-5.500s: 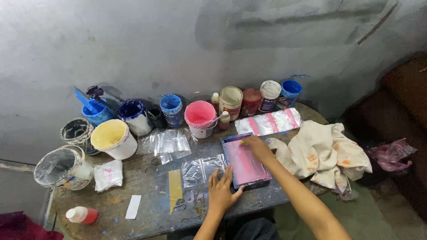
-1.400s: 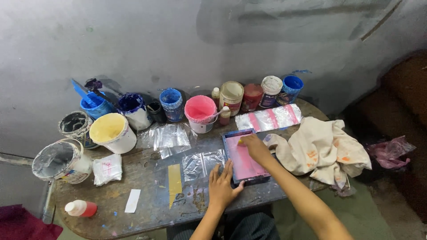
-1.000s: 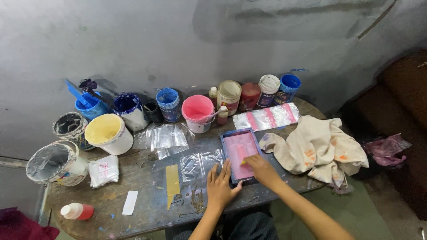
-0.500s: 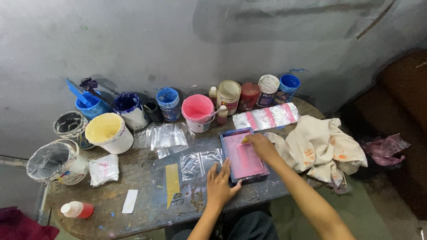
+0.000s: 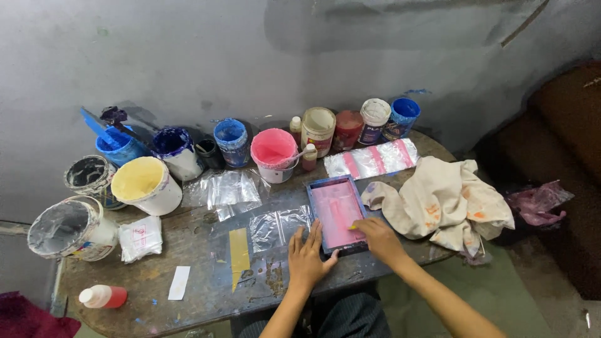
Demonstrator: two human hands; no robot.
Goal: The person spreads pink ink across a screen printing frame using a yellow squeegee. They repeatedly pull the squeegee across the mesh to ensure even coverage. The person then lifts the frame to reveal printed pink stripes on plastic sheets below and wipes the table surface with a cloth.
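On a cluttered table (image 5: 206, 294), the left hand (image 5: 307, 256) lies flat, steadying a pink-inked screen frame (image 5: 338, 213) while the right hand (image 5: 379, 235) grips a small squeegee (image 5: 354, 227).

Screen frame (image 5: 337, 213) btwn bags (image 5: 275, 226), cloth (image 5: 441, 203)

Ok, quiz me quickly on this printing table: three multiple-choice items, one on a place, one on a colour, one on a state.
1. Where does the left hand rest?
A. on the cream cloth
B. at the left near corner of the pink screen frame
C. on the yellow tub

2. What colour fills the tub just behind the frame?
A. green
B. black
C. pink

3. How is the right hand?
A. pressing a small yellow piece on the screen's near right part
B. lifted clear of the table
C. gripping a bottle

Answers: 1 B, its fingers lie along the frame's edge; 2 C, pink paint shows inside; 3 A, fingertips meet the screen there.
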